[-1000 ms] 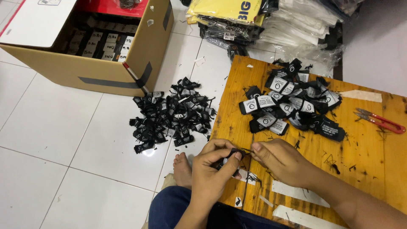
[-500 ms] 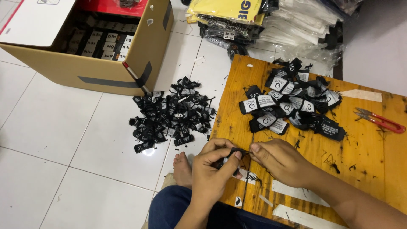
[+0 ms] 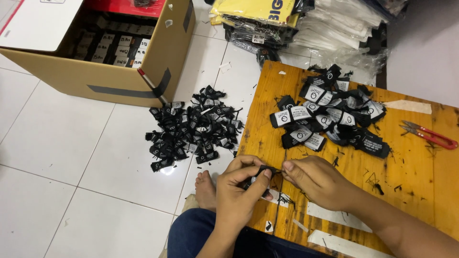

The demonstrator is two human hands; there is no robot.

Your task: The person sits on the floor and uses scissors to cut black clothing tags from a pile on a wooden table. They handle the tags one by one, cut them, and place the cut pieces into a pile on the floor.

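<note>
Fingers (image 3: 258, 177) of both hands pinched together on one small black label (image 3: 262, 171), held right at the near-left edge of the wooden counter (image 3: 411, 186). Left hand (image 3: 236, 196) & right hand (image 3: 318, 181) meet on it. Risk: thin piece, loose pinch, it drops off the counter edge to the floor pile (image 3: 193, 126). Red snips (image 3: 430, 135) lie far across the counter.

Small black label (image 3: 262, 173) mostly hidden between hands; cardboard box (image 3: 119, 81) and right forearm cut off by edges.
</note>
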